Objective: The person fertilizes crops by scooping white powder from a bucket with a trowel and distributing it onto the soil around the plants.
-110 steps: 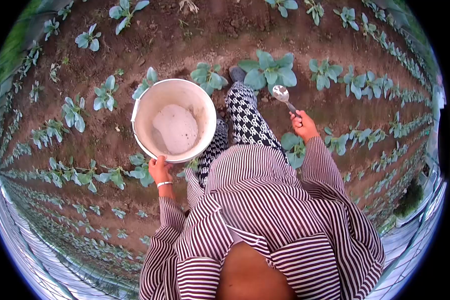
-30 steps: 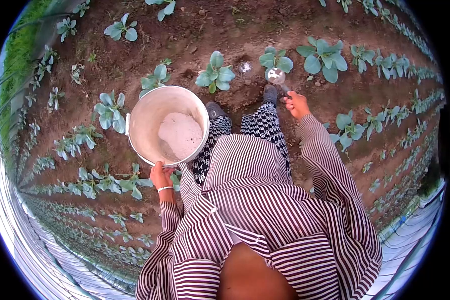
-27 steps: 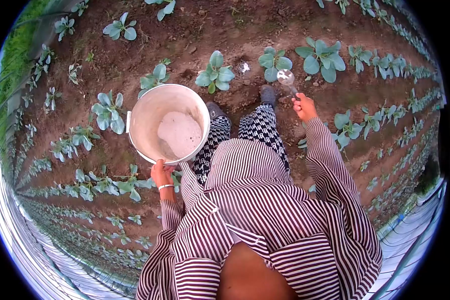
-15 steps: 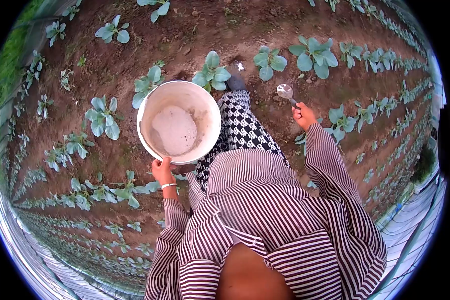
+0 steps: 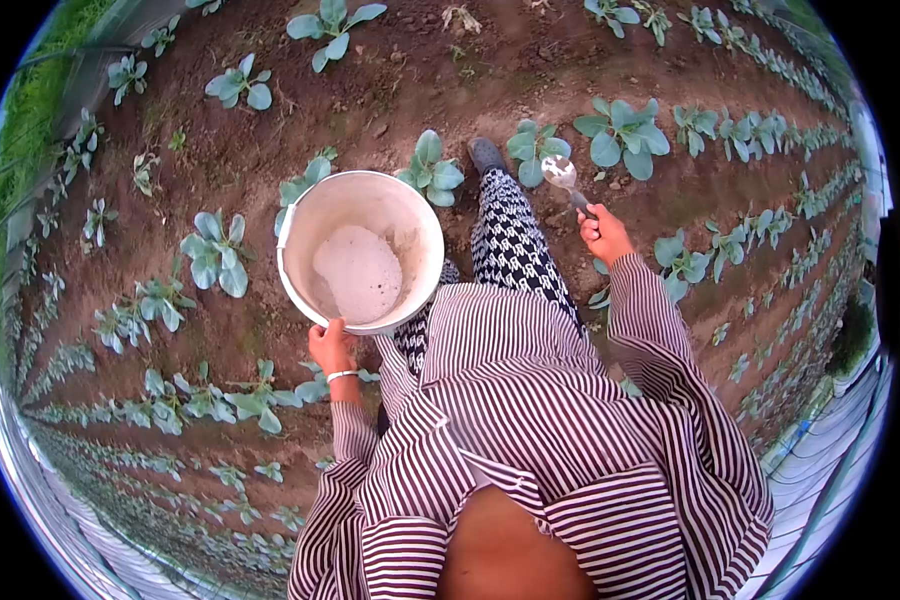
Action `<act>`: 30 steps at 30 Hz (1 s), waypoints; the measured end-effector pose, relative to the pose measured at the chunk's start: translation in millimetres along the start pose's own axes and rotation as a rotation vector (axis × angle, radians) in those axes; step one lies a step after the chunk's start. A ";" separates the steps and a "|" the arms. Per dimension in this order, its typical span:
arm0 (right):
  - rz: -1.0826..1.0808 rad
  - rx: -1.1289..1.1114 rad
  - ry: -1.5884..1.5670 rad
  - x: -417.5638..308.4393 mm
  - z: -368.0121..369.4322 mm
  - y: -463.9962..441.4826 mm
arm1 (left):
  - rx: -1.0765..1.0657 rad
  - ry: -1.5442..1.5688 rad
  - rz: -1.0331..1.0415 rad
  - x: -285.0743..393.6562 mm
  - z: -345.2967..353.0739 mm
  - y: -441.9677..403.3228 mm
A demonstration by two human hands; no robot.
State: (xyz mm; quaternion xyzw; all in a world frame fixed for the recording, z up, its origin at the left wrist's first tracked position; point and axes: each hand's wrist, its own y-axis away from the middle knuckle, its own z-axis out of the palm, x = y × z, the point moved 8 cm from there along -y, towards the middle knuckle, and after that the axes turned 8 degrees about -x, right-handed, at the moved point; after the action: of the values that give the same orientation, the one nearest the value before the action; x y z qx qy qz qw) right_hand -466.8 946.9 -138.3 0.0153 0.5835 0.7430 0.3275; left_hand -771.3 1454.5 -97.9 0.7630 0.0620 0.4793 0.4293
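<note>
My left hand (image 5: 332, 345) grips the near rim of a white bucket (image 5: 288, 262), its fingers partly hidden by the bucket wall. Pale powder (image 5: 358, 274) covers the bucket's bottom, with a few dark specks in it. Off to the right, my right hand (image 5: 605, 232) is closed round the dark handle of a spoon (image 5: 560, 172). White residue clings to the spoon's bowl, which points up and left. Behind the spoon's bowl, a leafy green plant (image 5: 533, 143) grows in the soil.
Rows of leafy seedlings (image 5: 625, 135) run across the brown soil (image 5: 390, 70) on every side. My shoe (image 5: 486, 154) stands between two plants ahead. Pale sheeting (image 5: 820, 480) borders the plot at right, and grass (image 5: 30, 130) lies at far left.
One leg has stepped forward, its shoe now showing beside the plants. The spoon has swung slightly left and up over a plant. The bucket stays in my left hand, slightly lower in view.
</note>
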 end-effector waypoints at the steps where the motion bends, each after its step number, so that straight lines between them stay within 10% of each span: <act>1: -0.023 -0.067 0.022 -6.1 15.6 8.0 | -0.013 0.012 0.000 5.9 2.4 -0.5; 14: 0.412 -0.544 0.491 112.1 184.1 34.3 | 0.059 -0.331 0.223 57.3 59.1 25.6; 30: 0.351 -0.280 0.580 199.3 201.2 -36.5 | -0.103 -0.632 0.320 117.5 92.9 99.2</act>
State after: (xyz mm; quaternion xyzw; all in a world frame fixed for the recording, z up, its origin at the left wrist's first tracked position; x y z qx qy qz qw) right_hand -524.7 1223.7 -177.9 -0.1412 0.5333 0.8339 0.0150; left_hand -667.3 1396.8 36.7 0.8510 -0.2184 0.2832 0.3845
